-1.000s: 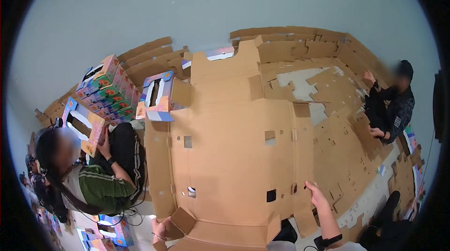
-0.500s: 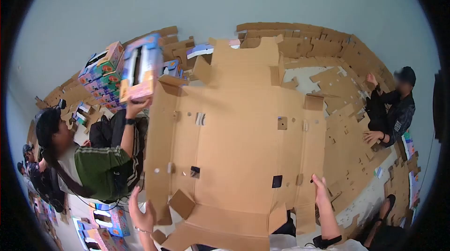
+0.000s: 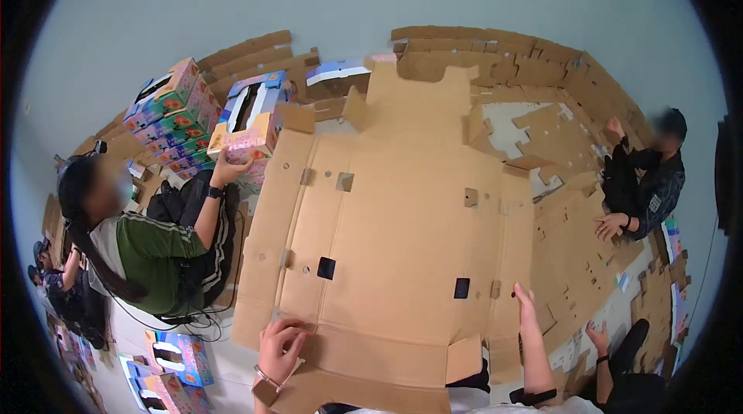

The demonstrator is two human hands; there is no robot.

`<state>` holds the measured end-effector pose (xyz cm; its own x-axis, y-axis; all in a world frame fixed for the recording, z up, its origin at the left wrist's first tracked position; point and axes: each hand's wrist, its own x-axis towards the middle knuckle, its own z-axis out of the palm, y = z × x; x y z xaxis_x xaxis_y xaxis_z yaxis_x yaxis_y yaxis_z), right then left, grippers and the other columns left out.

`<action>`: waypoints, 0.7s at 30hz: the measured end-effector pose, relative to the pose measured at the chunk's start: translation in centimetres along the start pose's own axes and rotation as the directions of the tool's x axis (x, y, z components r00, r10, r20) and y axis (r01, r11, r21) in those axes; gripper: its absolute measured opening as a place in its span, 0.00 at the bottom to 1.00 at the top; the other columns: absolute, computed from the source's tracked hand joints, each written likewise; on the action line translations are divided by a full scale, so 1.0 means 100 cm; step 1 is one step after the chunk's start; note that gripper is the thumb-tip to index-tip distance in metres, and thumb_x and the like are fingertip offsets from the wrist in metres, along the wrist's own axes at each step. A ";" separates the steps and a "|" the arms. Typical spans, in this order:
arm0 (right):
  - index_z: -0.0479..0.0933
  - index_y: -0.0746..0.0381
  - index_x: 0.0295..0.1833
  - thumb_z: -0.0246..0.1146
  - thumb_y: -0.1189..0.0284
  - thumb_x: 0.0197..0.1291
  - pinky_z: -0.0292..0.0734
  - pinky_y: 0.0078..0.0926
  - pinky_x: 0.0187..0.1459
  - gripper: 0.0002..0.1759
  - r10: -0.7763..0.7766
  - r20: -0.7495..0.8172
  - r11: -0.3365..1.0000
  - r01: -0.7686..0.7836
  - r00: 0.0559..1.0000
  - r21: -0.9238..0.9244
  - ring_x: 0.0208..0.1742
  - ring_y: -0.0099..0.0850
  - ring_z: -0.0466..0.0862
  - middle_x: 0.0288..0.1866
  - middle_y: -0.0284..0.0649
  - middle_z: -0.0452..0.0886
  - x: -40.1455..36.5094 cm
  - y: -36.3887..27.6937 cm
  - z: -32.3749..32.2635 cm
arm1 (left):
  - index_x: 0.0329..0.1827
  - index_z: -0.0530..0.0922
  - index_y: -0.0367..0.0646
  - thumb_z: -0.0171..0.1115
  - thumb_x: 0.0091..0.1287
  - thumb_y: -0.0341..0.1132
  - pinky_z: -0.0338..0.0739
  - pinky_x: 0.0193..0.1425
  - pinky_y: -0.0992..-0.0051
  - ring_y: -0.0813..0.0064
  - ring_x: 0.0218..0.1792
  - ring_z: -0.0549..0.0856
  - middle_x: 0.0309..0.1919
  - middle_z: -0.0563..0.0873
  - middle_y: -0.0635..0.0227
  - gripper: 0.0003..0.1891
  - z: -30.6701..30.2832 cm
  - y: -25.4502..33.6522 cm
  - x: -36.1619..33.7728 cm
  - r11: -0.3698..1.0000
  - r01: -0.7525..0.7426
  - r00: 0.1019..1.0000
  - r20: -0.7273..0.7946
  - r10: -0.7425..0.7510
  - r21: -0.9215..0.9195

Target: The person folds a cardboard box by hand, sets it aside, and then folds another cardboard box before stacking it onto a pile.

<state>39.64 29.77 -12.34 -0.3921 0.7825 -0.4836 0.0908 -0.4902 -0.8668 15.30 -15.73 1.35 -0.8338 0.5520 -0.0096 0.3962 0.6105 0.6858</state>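
Observation:
A large unfolded cardboard box [image 3: 402, 220], brown side up, with side flaps and small cut-outs, stands tilted before me. My left hand [image 3: 280, 346] is at its lower left corner, fingers curled against the folded edge; the small corner flap there is hidden by the hand. My right hand [image 3: 528, 312] lies along the right side panel, seen edge-on with the fingers stretched out flat against the cardboard.
At left, a person in a green shirt [image 3: 159, 263] has a hand on a printed carton [image 3: 248, 116] beside a stack of cartons [image 3: 174, 120]. More cartons [image 3: 182, 356] stand lower left. Another person [image 3: 658, 174] sits at right among flattened cardboard [image 3: 576, 251]; a further person's hand [image 3: 597, 338] shows lower right.
My left hand has moved right onto the cardboard's lower left corner and its fingers have curled. The sheet's top has shifted slightly right. The person at left has lowered the carton onto others.

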 end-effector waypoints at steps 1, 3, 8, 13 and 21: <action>0.56 0.70 0.69 0.70 0.58 0.54 0.66 0.35 0.63 0.46 0.042 0.036 0.999 -0.042 0.998 -0.002 0.64 0.37 0.70 0.63 0.47 0.70 0.002 0.001 0.005 | 0.35 0.84 0.41 0.61 0.60 0.30 0.71 0.55 0.67 0.65 0.50 0.79 0.44 0.83 0.61 0.05 0.008 -0.005 -0.006 0.988 0.028 0.997 -0.073 -0.040 -0.155; 0.58 0.69 0.68 0.70 0.57 0.54 0.66 0.34 0.63 0.44 0.098 0.069 0.995 -0.097 0.993 -0.014 0.63 0.37 0.70 0.62 0.46 0.71 -0.001 0.003 0.015 | 0.38 0.83 0.41 0.61 0.60 0.30 0.71 0.54 0.68 0.65 0.50 0.79 0.43 0.83 0.61 0.06 0.019 -0.010 -0.021 0.984 0.063 0.977 -0.192 -0.095 -0.168; 0.59 0.66 0.69 0.66 0.58 0.59 0.68 0.31 0.59 0.39 0.153 0.212 0.968 -0.102 0.965 -0.230 0.61 0.34 0.72 0.62 0.45 0.71 -0.005 -0.005 0.040 | 0.57 0.72 0.34 0.56 0.68 0.33 0.70 0.58 0.74 0.74 0.51 0.78 0.49 0.79 0.65 0.17 0.032 -0.040 -0.062 0.716 0.327 0.888 -0.058 -0.455 -0.617; 0.57 0.62 0.71 0.64 0.67 0.60 0.73 0.30 0.52 0.37 -0.295 0.423 0.690 0.497 0.857 -0.526 0.46 0.28 0.77 0.56 0.44 0.74 0.050 -0.027 0.039 | 0.54 0.73 0.33 0.58 0.68 0.35 0.69 0.54 0.76 0.77 0.48 0.74 0.48 0.77 0.66 0.16 0.031 -0.043 -0.071 0.574 0.394 0.818 -0.010 -0.574 -0.718; 0.67 0.60 0.64 0.57 0.71 0.60 0.66 0.38 0.63 0.25 -0.596 0.716 -0.081 0.860 0.364 -0.504 0.63 0.44 0.71 0.63 0.44 0.70 -0.003 -0.184 0.190 | 0.51 0.72 0.33 0.61 0.66 0.35 0.69 0.53 0.78 0.77 0.47 0.74 0.46 0.78 0.66 0.17 0.037 -0.053 -0.060 0.496 0.275 0.850 -0.033 -0.526 -0.823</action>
<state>20.71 31.26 6.06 -0.8521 0.3019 0.4276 0.1168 0.9060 -0.4069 19.58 -20.15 -4.95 -0.9297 0.1287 -0.3451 -0.3496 -0.0129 0.9368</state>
